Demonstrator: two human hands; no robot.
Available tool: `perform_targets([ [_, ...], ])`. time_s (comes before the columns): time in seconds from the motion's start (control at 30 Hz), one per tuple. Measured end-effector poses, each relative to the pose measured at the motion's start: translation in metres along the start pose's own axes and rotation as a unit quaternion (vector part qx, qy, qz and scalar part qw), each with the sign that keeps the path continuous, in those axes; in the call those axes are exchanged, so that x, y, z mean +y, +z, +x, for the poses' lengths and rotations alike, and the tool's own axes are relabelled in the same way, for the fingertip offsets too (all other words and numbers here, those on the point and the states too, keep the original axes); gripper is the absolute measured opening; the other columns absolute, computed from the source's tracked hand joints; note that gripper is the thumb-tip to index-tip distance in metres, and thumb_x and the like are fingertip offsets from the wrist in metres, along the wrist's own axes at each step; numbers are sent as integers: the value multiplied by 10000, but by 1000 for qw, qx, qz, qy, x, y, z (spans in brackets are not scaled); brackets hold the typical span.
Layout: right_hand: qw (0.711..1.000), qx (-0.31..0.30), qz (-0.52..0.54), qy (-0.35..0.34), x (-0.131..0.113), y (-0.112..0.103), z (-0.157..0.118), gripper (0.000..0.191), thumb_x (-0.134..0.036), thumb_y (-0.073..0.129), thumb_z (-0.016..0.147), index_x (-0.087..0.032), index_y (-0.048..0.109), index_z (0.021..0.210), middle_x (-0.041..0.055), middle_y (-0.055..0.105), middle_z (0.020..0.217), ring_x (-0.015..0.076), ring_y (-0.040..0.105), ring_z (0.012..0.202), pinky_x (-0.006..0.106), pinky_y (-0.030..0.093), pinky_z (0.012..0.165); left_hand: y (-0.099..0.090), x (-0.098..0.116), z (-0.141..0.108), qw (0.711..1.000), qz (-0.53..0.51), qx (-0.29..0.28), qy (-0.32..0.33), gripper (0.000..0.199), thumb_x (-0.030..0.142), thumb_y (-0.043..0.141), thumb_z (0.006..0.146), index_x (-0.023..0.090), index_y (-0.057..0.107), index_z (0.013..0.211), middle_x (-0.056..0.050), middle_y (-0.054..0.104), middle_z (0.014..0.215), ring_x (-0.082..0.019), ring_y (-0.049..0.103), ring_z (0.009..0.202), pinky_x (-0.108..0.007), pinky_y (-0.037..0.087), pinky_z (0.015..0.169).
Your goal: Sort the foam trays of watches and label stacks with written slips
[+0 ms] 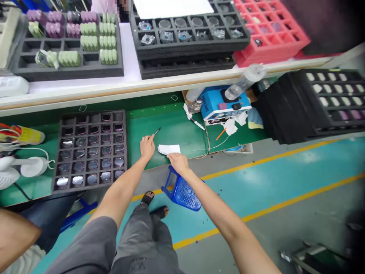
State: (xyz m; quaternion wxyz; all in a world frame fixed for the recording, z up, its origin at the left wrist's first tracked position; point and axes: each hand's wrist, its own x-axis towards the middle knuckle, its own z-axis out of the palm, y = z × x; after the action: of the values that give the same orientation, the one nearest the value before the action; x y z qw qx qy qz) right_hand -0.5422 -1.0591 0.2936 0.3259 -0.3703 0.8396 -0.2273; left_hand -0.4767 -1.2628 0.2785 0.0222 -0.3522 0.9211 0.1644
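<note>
My left hand (147, 147) rests over the green work surface (145, 118), its fingers closed around a thin pen-like tool (157, 131) whose dark end points up and away. To its right, my right hand (178, 162) pinches the near edge of a folded white paper (170, 148) at the table's front edge. A gap separates the paper from the tool. Left of my left hand lies a dark foam tray (127, 125) with several small framed, glossy watch-sized pieces in its compartments.
A blue box-shaped device (216, 102) stands at the back right, with a white syringe (196, 122) and cable nearby. Stacked black trays (285, 106) are farther right. A shelf edge (159, 83) overhangs the back. A blue stool (186, 192) stands below; another person's arm (17, 239) is at left.
</note>
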Motion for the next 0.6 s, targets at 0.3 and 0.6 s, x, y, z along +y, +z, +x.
perform_targets([
  [0.3,983,80,131,98,-9,-24,54,220,-382,775,858,-174,764,786,53,732,937,149,588,891,221,346,713,-9,4,0,1000,-3,10,17,464,242,364,1000,134,658,1342,-186,565,1256,-290,566,1187,-413,512,1026],
  [0.6,887,241,307,247,39,-60,60,502,-580,499,915,-118,610,753,14,579,703,88,419,670,202,288,620,-14,4,10,996,43,-62,54,705,533,544,951,89,500,1497,-223,527,1316,-351,528,1226,-465,473,1073],
])
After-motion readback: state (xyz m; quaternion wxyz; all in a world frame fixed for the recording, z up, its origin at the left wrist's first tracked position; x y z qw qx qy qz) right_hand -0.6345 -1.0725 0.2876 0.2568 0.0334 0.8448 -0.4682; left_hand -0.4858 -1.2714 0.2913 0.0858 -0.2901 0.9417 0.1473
